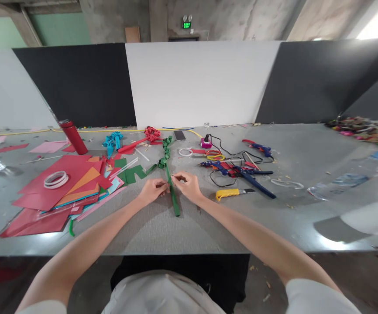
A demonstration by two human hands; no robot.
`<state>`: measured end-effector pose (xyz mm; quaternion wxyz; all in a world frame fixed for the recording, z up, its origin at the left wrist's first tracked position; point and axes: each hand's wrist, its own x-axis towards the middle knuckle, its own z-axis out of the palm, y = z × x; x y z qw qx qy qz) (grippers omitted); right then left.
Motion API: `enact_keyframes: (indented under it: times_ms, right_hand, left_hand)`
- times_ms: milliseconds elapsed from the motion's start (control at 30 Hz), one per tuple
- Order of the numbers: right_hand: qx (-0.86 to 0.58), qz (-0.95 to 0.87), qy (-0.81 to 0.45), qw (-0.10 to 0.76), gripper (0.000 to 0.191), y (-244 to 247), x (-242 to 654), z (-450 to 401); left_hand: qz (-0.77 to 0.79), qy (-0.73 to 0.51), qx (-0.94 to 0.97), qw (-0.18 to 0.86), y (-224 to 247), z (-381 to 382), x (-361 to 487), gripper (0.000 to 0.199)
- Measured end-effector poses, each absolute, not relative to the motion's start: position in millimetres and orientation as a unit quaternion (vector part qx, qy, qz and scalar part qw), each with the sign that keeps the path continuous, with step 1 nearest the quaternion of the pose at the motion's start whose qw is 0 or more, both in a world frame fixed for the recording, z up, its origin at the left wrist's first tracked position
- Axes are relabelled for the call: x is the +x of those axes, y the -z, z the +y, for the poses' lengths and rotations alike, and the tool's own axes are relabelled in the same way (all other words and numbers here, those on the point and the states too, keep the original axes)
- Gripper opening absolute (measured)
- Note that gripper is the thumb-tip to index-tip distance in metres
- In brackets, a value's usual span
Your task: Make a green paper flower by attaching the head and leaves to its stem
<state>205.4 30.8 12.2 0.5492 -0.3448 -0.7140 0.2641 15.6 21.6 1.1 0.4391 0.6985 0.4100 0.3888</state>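
Green paper strip (pixel 173 198), right hand (pixel 188 185) pinching its right edge, left hand (pixel 153 191) curled opposite, grip unclear

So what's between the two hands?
The green strip: it runs between the left hand and the right hand, plain end toward the person. Shows in the head view.
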Motion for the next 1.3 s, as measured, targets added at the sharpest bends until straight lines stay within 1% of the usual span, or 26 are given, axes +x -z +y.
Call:
enact_keyframes:
  times_ms: [100,200,333,500,633,767,933,1100,1300]
  right_hand:
    - [-0.336,-0.748,-0.204,0.535,0.023,-10.3,207.3,32.8]
    - [-0.294,-0.787,-0.154,0.52,0.021,-7.0,208.9,34.9]
    - [-0.25,-0.817,-0.155,0.496,0.021,-5.6,208.8,34.9]
    - [-0.289,-0.799,-0.211,0.484,0.02,-11.4,206.0,33.2]
    - [-0.313,-0.766,-0.295,0.478,0.018,-10.1,203.9,37.0]
    - [-0.321,-0.736,-0.376,0.462,0.028,-2.9,203.6,45.8]
    - [-0.306,-0.719,-0.458,0.424,0.032,-3.5,207.5,53.4]
    - [-0.294,-0.704,-0.501,0.408,0.035,-7.9,210.4,55.3]
    - [-0.292,-0.69,-0.524,0.405,0.037,-7.7,210.7,55.9]
  left_hand:
    - [0.412,-0.39,0.685,0.458,-0.4,22.8,15.3,0.031]
    - [0.408,-0.396,0.672,0.474,1.3,24.9,14.4,0.03]
    - [0.404,-0.407,0.661,0.484,1.9,26.2,13.2,0.031]
    - [0.408,-0.403,0.667,0.476,1.3,25.2,12.6,0.03]
    - [0.402,-0.4,0.676,0.47,2.9,25.3,12.5,0.029]
    - [0.407,-0.398,0.676,0.468,1.8,24.0,13.6,0.028]
    - [0.408,-0.39,0.686,0.459,-0.7,21.7,14.9,0.032]
    - [0.403,-0.386,0.688,0.464,-1.5,21.4,15.0,0.037]
    - [0.408,-0.392,0.684,0.461,-4.6,19.6,15.5,0.036]
